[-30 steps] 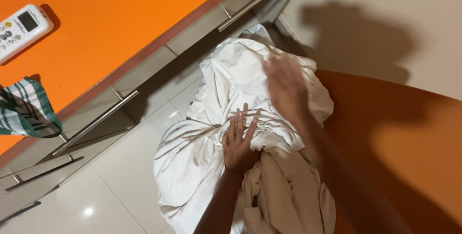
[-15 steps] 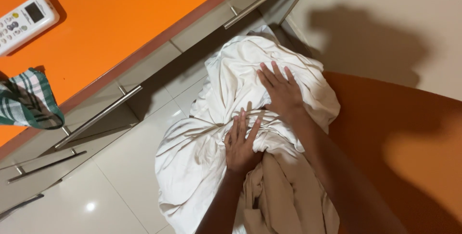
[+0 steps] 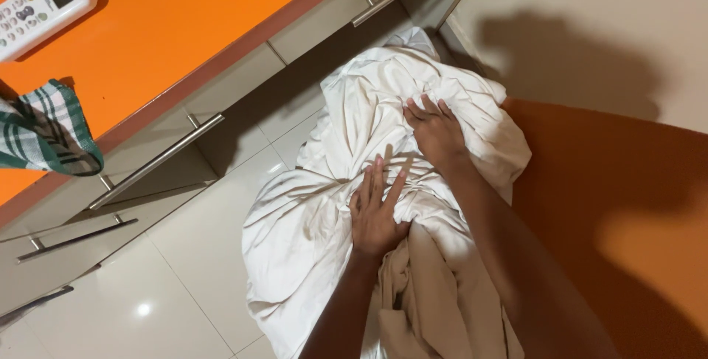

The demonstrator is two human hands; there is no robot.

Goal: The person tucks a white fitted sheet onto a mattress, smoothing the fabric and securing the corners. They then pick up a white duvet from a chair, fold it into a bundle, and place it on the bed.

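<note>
A crumpled white sheet [image 3: 324, 219] lies bunched on the pale tiled floor [image 3: 184, 270], its long axis running from near, by the person, to far, toward the grey drawers [image 3: 155, 160]. The left hand [image 3: 376, 211] presses flat on the gathered middle, fingers spread. The right hand [image 3: 435, 130] rests farther along and slightly right, fingers loosely spread over the folds (neither pinches cloth, as far as shows). On the orange worktop [image 3: 184, 19] at far left sit a white remote [image 3: 40, 8] and a green checked cloth [image 3: 44, 130].
</note>
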